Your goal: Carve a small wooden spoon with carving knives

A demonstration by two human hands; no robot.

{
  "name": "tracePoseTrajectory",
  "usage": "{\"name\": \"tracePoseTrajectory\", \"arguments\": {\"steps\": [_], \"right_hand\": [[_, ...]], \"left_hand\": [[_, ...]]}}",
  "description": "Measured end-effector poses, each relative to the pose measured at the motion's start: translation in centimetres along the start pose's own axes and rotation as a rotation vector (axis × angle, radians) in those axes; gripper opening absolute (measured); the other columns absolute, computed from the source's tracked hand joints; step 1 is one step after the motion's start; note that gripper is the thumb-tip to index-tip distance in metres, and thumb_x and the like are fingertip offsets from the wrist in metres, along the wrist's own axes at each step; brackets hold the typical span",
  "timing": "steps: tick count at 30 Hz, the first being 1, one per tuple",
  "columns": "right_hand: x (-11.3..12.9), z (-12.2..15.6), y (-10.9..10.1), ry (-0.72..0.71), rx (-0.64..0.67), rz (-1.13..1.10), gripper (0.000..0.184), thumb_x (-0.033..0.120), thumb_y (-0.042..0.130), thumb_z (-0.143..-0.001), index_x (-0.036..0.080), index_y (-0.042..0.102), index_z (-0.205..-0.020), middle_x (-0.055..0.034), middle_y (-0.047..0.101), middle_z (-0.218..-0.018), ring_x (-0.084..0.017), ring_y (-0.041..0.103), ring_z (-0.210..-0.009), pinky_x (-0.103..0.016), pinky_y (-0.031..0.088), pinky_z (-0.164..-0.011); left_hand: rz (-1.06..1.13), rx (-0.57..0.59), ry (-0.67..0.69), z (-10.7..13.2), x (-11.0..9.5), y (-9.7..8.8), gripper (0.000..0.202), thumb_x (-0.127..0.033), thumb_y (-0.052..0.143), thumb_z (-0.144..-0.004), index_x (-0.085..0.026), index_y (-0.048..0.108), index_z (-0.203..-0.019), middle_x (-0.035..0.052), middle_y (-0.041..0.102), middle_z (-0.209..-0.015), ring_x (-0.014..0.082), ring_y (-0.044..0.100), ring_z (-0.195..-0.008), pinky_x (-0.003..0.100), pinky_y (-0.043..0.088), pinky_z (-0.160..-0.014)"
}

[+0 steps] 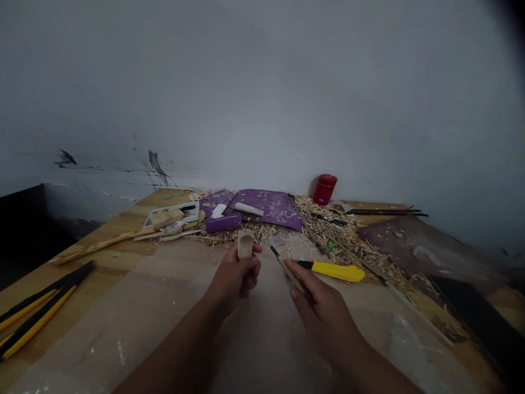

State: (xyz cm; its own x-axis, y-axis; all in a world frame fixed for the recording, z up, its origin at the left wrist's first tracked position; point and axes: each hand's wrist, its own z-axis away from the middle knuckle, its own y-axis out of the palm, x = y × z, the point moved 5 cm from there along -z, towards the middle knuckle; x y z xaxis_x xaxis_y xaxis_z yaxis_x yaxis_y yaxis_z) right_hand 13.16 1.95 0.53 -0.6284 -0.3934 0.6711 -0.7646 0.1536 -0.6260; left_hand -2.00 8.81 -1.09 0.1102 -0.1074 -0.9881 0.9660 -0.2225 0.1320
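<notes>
My left hand (pixel 238 273) is closed around a small pale piece of wood (pixel 245 244), whose broad rounded end stands up above the fingers. In my right hand (pixel 318 298) is a carving knife (pixel 293 275) with a wooden handle; its short dark blade points up and left toward the wood, apart from it. Just beyond the right hand lies a yellow utility knife (pixel 338 271). Both hands are above a translucent sheet (pixel 164 317) on the wooden table (pixel 110 257).
Wood shavings (pixel 356 246) spread along the back and right. Behind the hands lie a purple sheet (pixel 279 210) and a purple roll (pixel 223 222). A red can (pixel 325 190) stands by the wall. At left are yellow-black long-handled cutters (pixel 45 312), a wooden stick (pixel 102 241) and a white tray (pixel 150 219).
</notes>
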Motion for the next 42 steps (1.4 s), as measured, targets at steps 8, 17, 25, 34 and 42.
{"name": "tracePoseTrajectory", "arguments": {"steps": [8, 17, 25, 34, 42], "right_hand": [[2.2, 1.0, -0.2, -0.154, 0.095, 0.116, 0.043, 0.014, 0.036, -0.086, 0.020, 0.045, -0.128, -0.0044, 0.062, -0.077, -0.018, 0.059, -0.066, -0.032, 0.048, -0.060], [2.8, 1.3, -0.4, -0.200, 0.149, 0.235, 0.040, 0.017, 0.034, -0.089, 0.020, 0.043, -0.128, -0.0015, 0.058, -0.068, -0.017, 0.057, -0.058, -0.028, 0.043, -0.051], [3.3, 1.2, -0.4, -0.256, 0.115, 0.300, 0.039, 0.016, 0.033, -0.089, 0.017, 0.046, -0.126, -0.0022, 0.056, -0.063, -0.017, 0.056, -0.052, -0.026, 0.041, -0.046], [2.9, 1.6, -0.3, -0.226, 0.173, 0.238, 0.042, 0.015, 0.033, -0.089, 0.019, 0.039, -0.131, -0.0021, 0.057, -0.068, -0.016, 0.057, -0.057, -0.026, 0.042, -0.050], [3.1, 1.7, -0.3, -0.247, 0.156, 0.286, 0.043, 0.013, 0.036, -0.087, 0.018, 0.039, -0.130, -0.0011, 0.058, -0.066, -0.016, 0.057, -0.053, -0.024, 0.041, -0.047]], "left_hand": [[0.033, 0.074, 0.035, 1.0, 0.1, 0.6, 0.019, -0.017, 0.051, -0.072, -0.020, 0.050, -0.091, -0.0104, 0.040, -0.042, 0.0067, 0.035, -0.037, 0.017, 0.025, -0.037], [-0.023, 0.014, 0.031, 1.4, -0.3, 0.7, 0.013, -0.017, 0.054, -0.068, -0.019, 0.051, -0.081, -0.0083, 0.044, -0.052, 0.0054, 0.039, -0.041, 0.018, 0.029, -0.041], [-0.012, 0.083, 0.099, 1.9, -0.5, 0.8, 0.023, -0.016, 0.059, -0.065, -0.020, 0.052, -0.087, -0.0045, 0.048, -0.067, 0.0068, 0.039, -0.051, 0.019, 0.030, -0.047], [-0.049, 0.092, 0.212, 2.2, -0.2, 0.9, 0.026, -0.036, 0.058, -0.076, -0.020, 0.049, -0.095, -0.0026, 0.046, -0.073, 0.0086, 0.040, -0.059, 0.022, 0.033, -0.055], [-0.195, -0.036, 0.313, 2.3, -0.6, 1.1, 0.022, -0.036, 0.058, -0.075, -0.019, 0.047, -0.085, -0.0036, 0.047, -0.069, 0.0100, 0.041, -0.060, 0.023, 0.036, -0.058]]}}
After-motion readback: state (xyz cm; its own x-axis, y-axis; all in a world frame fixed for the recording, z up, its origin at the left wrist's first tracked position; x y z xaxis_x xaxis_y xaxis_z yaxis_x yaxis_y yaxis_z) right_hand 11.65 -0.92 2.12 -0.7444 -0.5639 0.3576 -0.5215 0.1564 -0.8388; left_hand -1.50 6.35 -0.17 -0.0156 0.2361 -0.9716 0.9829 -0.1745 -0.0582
